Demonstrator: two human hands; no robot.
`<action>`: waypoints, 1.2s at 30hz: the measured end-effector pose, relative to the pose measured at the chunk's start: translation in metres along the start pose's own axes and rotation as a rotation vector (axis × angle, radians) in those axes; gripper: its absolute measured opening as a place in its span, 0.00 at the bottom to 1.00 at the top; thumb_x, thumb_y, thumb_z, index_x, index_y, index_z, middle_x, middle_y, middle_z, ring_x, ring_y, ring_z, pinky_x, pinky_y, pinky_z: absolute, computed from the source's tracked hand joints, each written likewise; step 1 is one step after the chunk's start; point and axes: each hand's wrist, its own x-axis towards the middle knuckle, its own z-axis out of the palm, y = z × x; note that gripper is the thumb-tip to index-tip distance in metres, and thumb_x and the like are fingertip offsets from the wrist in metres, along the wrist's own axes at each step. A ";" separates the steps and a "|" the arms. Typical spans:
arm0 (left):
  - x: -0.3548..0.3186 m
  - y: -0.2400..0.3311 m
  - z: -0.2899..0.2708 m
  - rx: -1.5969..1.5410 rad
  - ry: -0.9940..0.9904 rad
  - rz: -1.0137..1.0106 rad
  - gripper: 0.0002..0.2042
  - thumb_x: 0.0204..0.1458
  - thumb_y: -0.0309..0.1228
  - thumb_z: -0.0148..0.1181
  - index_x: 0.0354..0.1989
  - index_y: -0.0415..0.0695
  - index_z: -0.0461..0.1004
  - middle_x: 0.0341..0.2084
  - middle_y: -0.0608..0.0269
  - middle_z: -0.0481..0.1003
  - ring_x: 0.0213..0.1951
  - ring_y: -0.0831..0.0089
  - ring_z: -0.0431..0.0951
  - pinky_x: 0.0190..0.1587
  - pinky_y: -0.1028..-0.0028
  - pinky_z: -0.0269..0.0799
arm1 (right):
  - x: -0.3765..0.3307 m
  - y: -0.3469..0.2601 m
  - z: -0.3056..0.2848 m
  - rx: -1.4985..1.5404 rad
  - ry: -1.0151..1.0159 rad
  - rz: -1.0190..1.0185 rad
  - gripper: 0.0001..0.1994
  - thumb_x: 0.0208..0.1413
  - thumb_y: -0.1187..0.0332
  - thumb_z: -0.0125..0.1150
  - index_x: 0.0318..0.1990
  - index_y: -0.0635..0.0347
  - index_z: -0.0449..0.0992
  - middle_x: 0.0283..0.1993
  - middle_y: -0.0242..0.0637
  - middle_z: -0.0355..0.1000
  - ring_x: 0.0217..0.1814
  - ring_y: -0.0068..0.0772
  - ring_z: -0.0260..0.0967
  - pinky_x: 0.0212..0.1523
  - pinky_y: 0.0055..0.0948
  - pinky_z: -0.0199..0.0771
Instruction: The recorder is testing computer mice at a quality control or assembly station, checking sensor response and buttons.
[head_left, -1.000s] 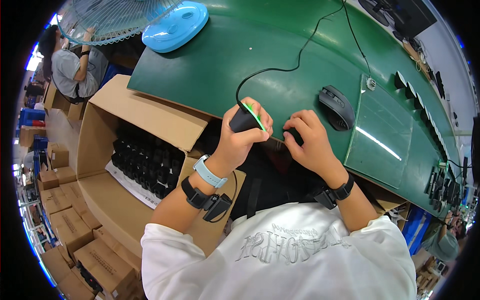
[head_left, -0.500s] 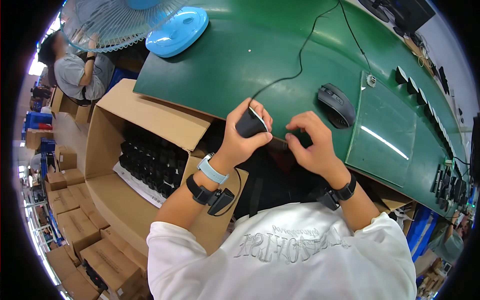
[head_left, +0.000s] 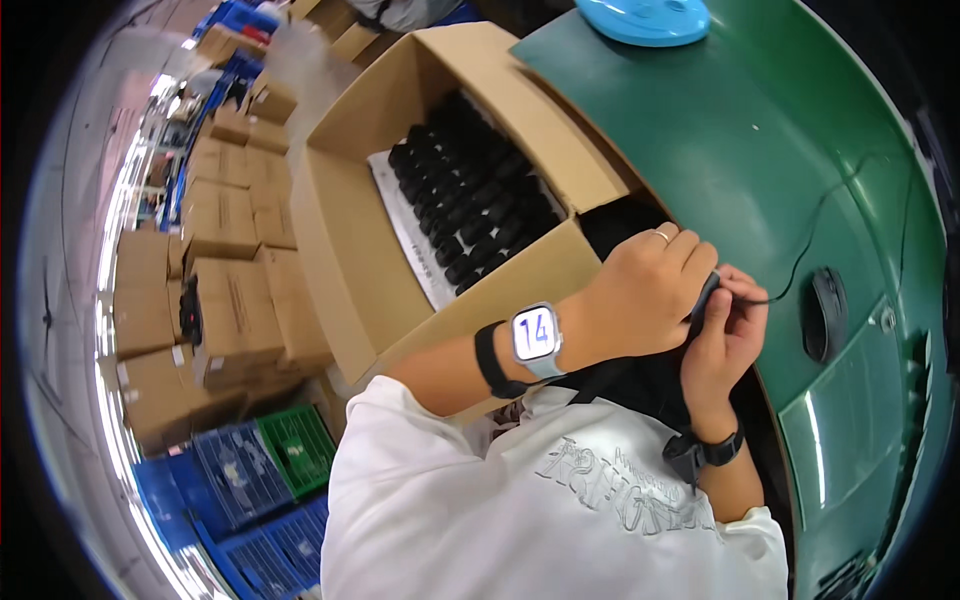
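Note:
My left hand [head_left: 650, 290] is closed around a small black device [head_left: 706, 296], most of which its fingers hide. Against the device's right side, my right hand [head_left: 728, 335] has its thumb and fingers pinched together at the end of a thin black cable [head_left: 790, 285]. That cable runs off across the green table toward the far right. Whether it is plugged into the device is hidden by the fingers. Beside my right hand, a black computer mouse [head_left: 825, 315] lies on the table.
An open cardboard box [head_left: 350, 260] with rows of black parts [head_left: 470, 205] stands left of the green table [head_left: 690, 130]. A blue fan base [head_left: 650, 18] sits at the far edge. A glass sheet [head_left: 850, 430] lies at right. Stacked cartons [head_left: 220, 210] and blue crates [head_left: 240, 480] fill the left.
The view has swung left, showing more of the box and cartons. My right hand, earlier apart and holding nothing, has come to the device and cable in my left hand.

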 end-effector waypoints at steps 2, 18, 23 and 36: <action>-0.007 0.001 -0.016 0.077 -0.074 -0.033 0.15 0.35 0.25 0.65 0.34 0.38 0.70 0.27 0.52 0.69 0.33 0.52 0.74 0.34 0.61 0.71 | -0.006 0.002 0.016 -0.052 0.018 -0.008 0.07 0.71 0.71 0.53 0.49 0.65 0.66 0.50 0.44 0.71 0.49 0.28 0.70 0.56 0.30 0.71; -0.208 -0.272 -0.165 -0.004 -0.605 -1.093 0.27 0.45 0.40 0.71 0.45 0.36 0.65 0.30 0.49 0.75 0.38 0.60 0.77 0.42 0.64 0.73 | 0.015 0.004 -0.078 -0.540 -0.297 0.166 0.03 0.67 0.78 0.55 0.45 0.68 0.70 0.36 0.38 0.73 0.37 0.24 0.69 0.41 0.22 0.71; -0.260 -0.279 -0.128 0.098 -0.953 -1.056 0.27 0.44 0.41 0.72 0.45 0.31 0.72 0.38 0.39 0.79 0.44 0.48 0.80 0.47 0.60 0.76 | 0.019 0.006 -0.085 -0.611 -0.389 0.178 0.02 0.69 0.78 0.52 0.45 0.68 0.69 0.40 0.40 0.71 0.39 0.27 0.68 0.44 0.23 0.71; -0.238 -0.257 -0.096 0.364 -1.303 -1.001 0.21 0.33 0.41 0.78 0.34 0.40 0.85 0.37 0.44 0.82 0.44 0.51 0.84 0.48 0.62 0.80 | 0.019 0.006 -0.088 -0.599 -0.419 0.157 0.03 0.68 0.79 0.53 0.46 0.66 0.69 0.40 0.40 0.69 0.40 0.29 0.67 0.44 0.24 0.69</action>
